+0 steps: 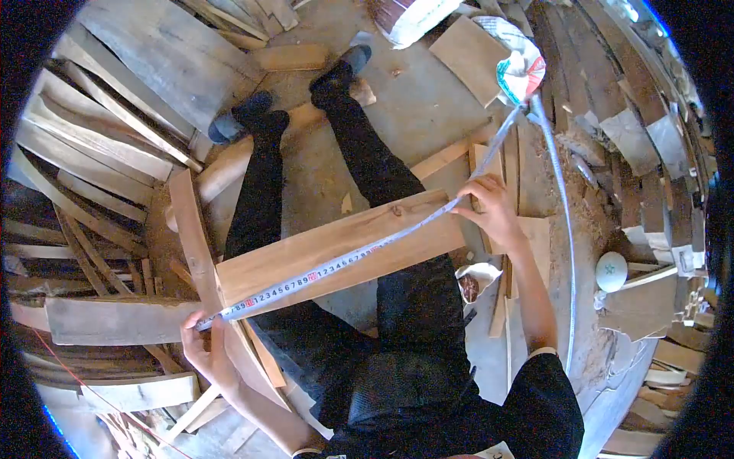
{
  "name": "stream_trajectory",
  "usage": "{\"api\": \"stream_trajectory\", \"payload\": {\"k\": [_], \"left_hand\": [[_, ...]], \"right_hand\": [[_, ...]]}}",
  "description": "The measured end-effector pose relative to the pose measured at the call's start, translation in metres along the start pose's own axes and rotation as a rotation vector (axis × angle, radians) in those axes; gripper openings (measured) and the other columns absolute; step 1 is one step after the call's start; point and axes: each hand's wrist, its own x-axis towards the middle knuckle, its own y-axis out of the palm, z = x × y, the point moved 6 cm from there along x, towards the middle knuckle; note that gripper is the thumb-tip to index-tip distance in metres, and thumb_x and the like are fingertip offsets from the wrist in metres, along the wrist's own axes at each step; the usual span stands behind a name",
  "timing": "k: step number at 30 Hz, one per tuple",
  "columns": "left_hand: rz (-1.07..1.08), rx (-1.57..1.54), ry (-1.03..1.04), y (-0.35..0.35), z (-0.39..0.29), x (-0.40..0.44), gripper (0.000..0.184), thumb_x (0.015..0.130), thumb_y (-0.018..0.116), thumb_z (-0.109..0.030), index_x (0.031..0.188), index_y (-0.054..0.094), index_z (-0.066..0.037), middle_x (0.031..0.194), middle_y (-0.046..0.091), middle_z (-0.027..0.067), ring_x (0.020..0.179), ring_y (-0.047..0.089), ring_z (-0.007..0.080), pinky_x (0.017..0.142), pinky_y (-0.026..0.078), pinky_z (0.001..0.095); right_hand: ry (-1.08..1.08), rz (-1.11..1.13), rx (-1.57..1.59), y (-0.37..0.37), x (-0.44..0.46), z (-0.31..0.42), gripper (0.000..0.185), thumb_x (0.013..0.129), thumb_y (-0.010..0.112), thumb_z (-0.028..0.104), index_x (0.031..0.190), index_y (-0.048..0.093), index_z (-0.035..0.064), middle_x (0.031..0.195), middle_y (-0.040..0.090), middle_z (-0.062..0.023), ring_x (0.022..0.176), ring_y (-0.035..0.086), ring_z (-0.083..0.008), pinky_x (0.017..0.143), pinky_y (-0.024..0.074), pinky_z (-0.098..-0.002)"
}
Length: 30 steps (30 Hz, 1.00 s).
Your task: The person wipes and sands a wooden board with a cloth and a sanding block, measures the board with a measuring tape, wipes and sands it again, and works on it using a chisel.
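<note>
A pale measuring tape (344, 262) with black and red numbers runs diagonally across a wide wooden board (306, 249), which lies over the person's legs. My left hand (208, 350) pinches the tape near its end, at the board's left edge. At the board's right end, my right hand (489, 208) holds the tape between thumb and fingers. From there the tape rises to the upper right, bends over near a white bag, and hangs down along the right side. A narrower board (195, 229) stands against the wide board's left end.
Stacked planks (99, 149) line the left side, and more rough boards (638, 130) curve along the right. A white bag (522, 73) sits at the upper right. A round pale green object (611, 271) lies at the right. Wood pieces are scattered on the floor.
</note>
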Motion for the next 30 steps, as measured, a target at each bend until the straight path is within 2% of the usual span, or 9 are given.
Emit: {"api": "stream_trajectory", "payload": {"k": [5,7,13,17,20,23,25,27,30], "left_hand": [[0.032,-0.047,-0.027,0.003,0.002,0.0,0.025,0.087,0.067,0.001,0.111,0.06,-0.002,0.089,0.056,-0.0015,0.078,0.048,0.0073,0.072,0.037,0.0207],[0.017,0.004,-0.021,0.002,0.003,0.001,0.029,0.087,0.067,0.001,0.115,0.06,-0.003,0.088,0.055,-0.0023,0.077,0.047,0.0066,0.071,0.036,0.0201],[-0.02,-0.05,-0.072,0.006,0.013,0.002,0.037,0.087,0.067,0.0,0.123,0.058,-0.005,0.085,0.053,-0.0031,0.075,0.046,0.0054,0.067,0.034,0.0179],[-0.026,-0.146,-0.148,0.011,0.045,-0.001,0.037,0.089,0.068,-0.003,0.124,0.057,-0.004,0.082,0.054,-0.003,0.074,0.046,0.0052,0.067,0.034,0.019],[-0.02,-0.209,-0.13,0.015,0.061,-0.001,0.035,0.09,0.066,-0.002,0.124,0.057,-0.003,0.088,0.056,-0.0015,0.078,0.048,0.0061,0.07,0.038,0.0203],[-0.042,-0.217,-0.124,0.017,0.081,0.003,0.035,0.09,0.065,-0.002,0.125,0.057,-0.002,0.091,0.057,-0.0007,0.081,0.049,0.0066,0.072,0.04,0.021],[-0.051,-0.194,-0.103,0.018,0.082,0.005,0.036,0.09,0.065,-0.001,0.126,0.057,-0.002,0.092,0.058,-0.0004,0.082,0.05,0.0068,0.073,0.041,0.0213],[-0.04,-0.064,-0.125,0.021,0.084,0.007,0.037,0.09,0.065,-0.001,0.127,0.058,-0.001,0.096,0.059,-0.0001,0.082,0.05,0.0063,0.073,0.042,0.0216],[0.012,0.064,-0.095,0.021,0.08,0.011,0.038,0.09,0.066,-0.003,0.128,0.06,-0.003,0.102,0.059,-0.0001,0.083,0.05,0.006,0.074,0.044,0.0219]], "right_hand": [[-0.039,-0.135,-0.088,0.001,-0.003,-0.004,0.027,0.068,0.08,0.006,0.082,0.058,0.0086,0.091,0.064,-0.0066,0.095,0.06,-0.0293,0.088,0.0436,-0.0422],[-0.045,-0.159,-0.113,-0.003,0.001,0.003,0.027,0.069,0.077,0.001,0.081,0.054,0.0082,0.096,0.066,-0.0072,0.095,0.061,-0.0295,0.09,0.0441,-0.0434],[-0.085,-0.149,-0.171,0.014,-0.003,0.005,0.029,0.07,0.074,-0.003,0.086,0.052,0.0071,0.113,0.067,-0.0086,0.104,0.062,-0.0301,0.096,0.0455,-0.0453],[-0.071,-0.178,-0.147,0.026,-0.01,-0.005,0.029,0.071,0.073,-0.004,0.085,0.05,0.0068,0.114,0.067,-0.0089,0.106,0.062,-0.03,0.095,0.0469,-0.0449],[-0.092,-0.273,-0.154,0.024,-0.014,-0.004,0.03,0.07,0.073,-0.005,0.083,0.048,0.0069,0.106,0.068,-0.0099,0.1,0.063,-0.0307,0.09,0.0481,-0.0443],[-0.041,-0.177,-0.128,0.032,-0.018,-0.013,0.034,0.064,0.072,-0.005,0.081,0.046,0.0066,0.087,0.062,-0.0111,0.086,0.06,-0.0332,0.078,0.047,-0.0444],[-0.007,-0.116,-0.076,0.034,-0.018,-0.017,0.034,0.062,0.07,-0.009,0.082,0.046,0.0065,0.087,0.061,-0.0119,0.087,0.059,-0.0339,0.079,0.0467,-0.044],[-0.018,-0.104,-0.045,0.025,-0.016,-0.013,0.029,0.066,0.066,-0.006,0.084,0.047,0.0065,0.087,0.059,-0.0126,0.087,0.058,-0.0346,0.081,0.0454,-0.0437],[0.032,0.004,0.11,0.017,-0.013,-0.008,0.015,0.075,0.059,0.005,0.086,0.049,0.0058,0.084,0.056,-0.0116,0.09,0.057,-0.035,0.085,0.0421,-0.0429]]}}
